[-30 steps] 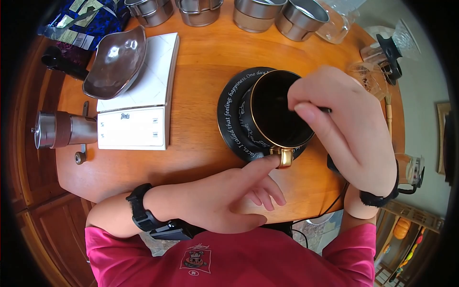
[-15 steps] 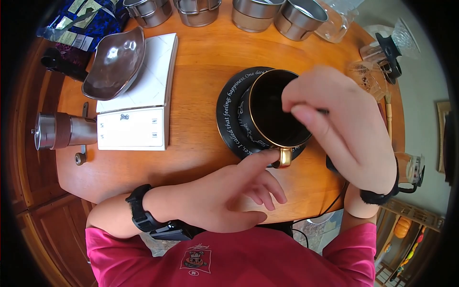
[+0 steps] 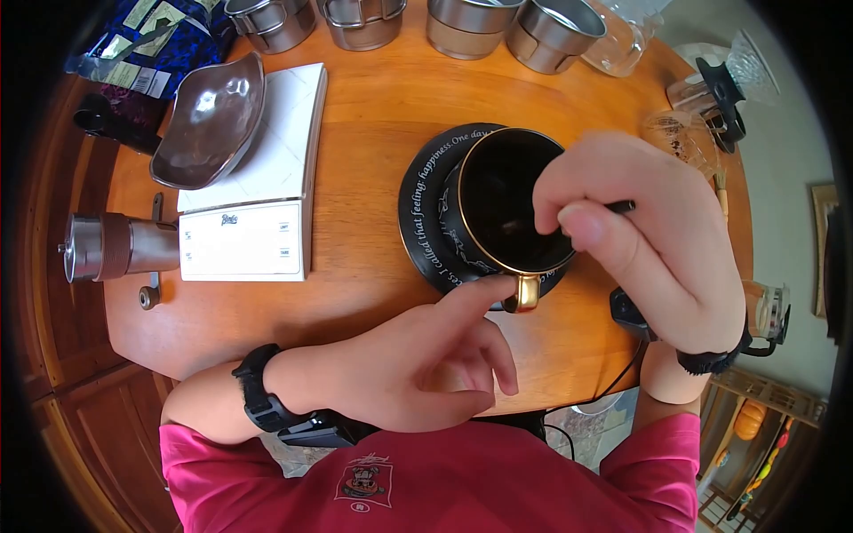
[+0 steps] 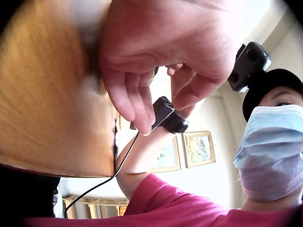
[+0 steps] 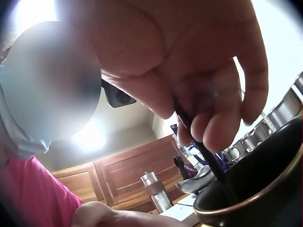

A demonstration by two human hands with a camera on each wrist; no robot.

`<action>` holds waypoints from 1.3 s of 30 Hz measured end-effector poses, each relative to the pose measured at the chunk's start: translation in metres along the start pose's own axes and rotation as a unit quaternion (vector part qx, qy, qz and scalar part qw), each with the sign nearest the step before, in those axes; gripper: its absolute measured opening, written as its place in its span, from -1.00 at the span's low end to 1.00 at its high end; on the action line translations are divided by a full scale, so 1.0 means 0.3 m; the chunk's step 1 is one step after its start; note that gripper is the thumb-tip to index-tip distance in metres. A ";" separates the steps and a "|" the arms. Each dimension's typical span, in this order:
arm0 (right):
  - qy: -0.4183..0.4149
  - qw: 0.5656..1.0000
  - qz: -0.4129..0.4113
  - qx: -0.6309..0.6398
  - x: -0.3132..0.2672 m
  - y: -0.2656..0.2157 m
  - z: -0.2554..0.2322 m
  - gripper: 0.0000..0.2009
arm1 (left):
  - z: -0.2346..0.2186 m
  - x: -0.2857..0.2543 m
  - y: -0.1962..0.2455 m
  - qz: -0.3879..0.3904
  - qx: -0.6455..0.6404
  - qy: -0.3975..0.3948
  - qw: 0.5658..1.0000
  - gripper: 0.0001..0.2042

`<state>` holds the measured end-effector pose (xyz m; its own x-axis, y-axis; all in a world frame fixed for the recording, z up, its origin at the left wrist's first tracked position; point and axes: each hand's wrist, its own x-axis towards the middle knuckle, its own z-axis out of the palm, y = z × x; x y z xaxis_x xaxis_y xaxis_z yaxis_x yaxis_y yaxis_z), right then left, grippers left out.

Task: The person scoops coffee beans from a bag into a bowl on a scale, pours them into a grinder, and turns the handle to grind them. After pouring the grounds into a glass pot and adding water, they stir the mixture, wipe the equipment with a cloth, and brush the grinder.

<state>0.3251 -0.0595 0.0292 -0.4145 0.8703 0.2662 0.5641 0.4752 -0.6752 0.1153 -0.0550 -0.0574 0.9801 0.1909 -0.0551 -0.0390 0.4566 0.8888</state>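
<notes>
Right hand (image 3: 653, 231) pinches a dark stick (image 5: 213, 163) slanting into the cup (image 3: 484, 209); left hand (image 3: 404, 364), loose, is nearer the table's (image 3: 364, 178) front edge.

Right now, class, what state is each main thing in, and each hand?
Black cup: upright on the saucer; contents too dark to tell.
Saucer: flat under the cup.
Dark stick: pinched, lower end inside the cup.
Right hand: fingers pinching the stick.
Left hand: index finger at the cup handle.
Bowl: open side up, on the scale.
Scale: lying flat.
Grinder: upright.
Metal cups: upright.
</notes>
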 end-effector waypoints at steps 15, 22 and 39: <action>0.013 0.990 0.084 -0.114 -0.006 -0.020 -0.027 -0.83 | -0.006 0.010 0.003 -0.030 0.032 -0.024 0.999 -0.24; 0.007 0.988 0.086 -0.125 -0.006 -0.025 -0.026 -0.84 | -0.009 0.013 0.006 -0.023 0.024 -0.006 0.999 -0.35; 0.006 0.993 0.018 -0.112 -0.012 -0.012 -0.021 -0.87 | -0.027 0.028 0.016 -0.066 -0.107 0.088 0.988 -0.72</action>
<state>0.3292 -0.0636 0.0350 -0.3838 0.8881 0.2529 0.7243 0.4594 -0.5141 0.1217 -0.0443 -0.0574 0.9309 0.2569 -0.2596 0.0288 0.6570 0.7534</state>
